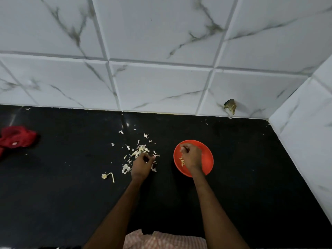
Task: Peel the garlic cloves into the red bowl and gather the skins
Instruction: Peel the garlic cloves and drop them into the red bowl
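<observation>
A round red plastic bowl [207, 157] stands on the black glossy surface [251, 177], to the right of the middle and near the corner of the white marble-pattern tiled wall [161, 33]. Inside the bowl, at its left side, lie some small pale peeled garlic cloves [182, 161]. The right hand [191, 156] is over the bowl and covers its centre. Its fingers [185, 149] are curled inward. There is a small pale spot at the tips, but I cannot tell whether they pinch a clove.

Left of the bowl and apart from it, the thin whitish garlic skins [141, 150] lie scattered in a loose heap on the surface. The left hand [142, 165] is at the near edge of this heap. Its fingers [146, 157] are bent toward the thumb. I cannot tell whether a skin is between them.

A dry garlic stem with its root end [108, 176] lies alone to the left of the skins. A crumpled dark red cloth [16, 137] is far at the left edge of the surface. In the wall, behind the bowl, there is a broken dark hole [230, 105]. At the bottom a striped pink and white garment [161, 239] is visible between the forearms.
</observation>
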`<state>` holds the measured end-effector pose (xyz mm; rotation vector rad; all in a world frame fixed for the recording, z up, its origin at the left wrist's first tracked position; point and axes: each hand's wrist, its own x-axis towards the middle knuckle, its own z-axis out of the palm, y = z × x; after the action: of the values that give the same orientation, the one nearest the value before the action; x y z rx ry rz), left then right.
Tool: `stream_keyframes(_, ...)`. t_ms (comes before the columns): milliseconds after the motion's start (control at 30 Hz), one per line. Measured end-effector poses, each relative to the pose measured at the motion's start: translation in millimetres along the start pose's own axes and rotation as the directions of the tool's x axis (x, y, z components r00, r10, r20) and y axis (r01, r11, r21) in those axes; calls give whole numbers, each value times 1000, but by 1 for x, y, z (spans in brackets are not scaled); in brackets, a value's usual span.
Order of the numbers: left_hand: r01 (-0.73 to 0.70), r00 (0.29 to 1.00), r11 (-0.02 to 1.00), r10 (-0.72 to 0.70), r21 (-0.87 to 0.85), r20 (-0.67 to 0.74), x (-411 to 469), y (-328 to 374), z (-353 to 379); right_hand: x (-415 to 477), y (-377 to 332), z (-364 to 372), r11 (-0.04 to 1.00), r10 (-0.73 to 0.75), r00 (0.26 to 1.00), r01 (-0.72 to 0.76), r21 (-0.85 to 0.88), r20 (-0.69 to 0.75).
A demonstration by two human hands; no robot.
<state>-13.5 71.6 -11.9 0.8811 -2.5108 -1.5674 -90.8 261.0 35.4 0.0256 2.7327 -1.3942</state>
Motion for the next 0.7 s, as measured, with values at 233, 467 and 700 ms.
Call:
stream_keyframes(233, -12, 998, 968, -3, 251, 63, -5, -41, -26, -24, -27, 67, 938, -277, 922, 320, -130, 271)
stream_keyframes(467, -102, 986, 933, 50, 345, 158, 0, -51, -42, -49, -9, 107, 835, -165, 867, 377, -402, 471)
stream_keyframes(700, -149, 988, 933, 123, 327, 98, 19, -52, -71, -52, -18, 125, 908, -147, 952, 238, -344, 268)
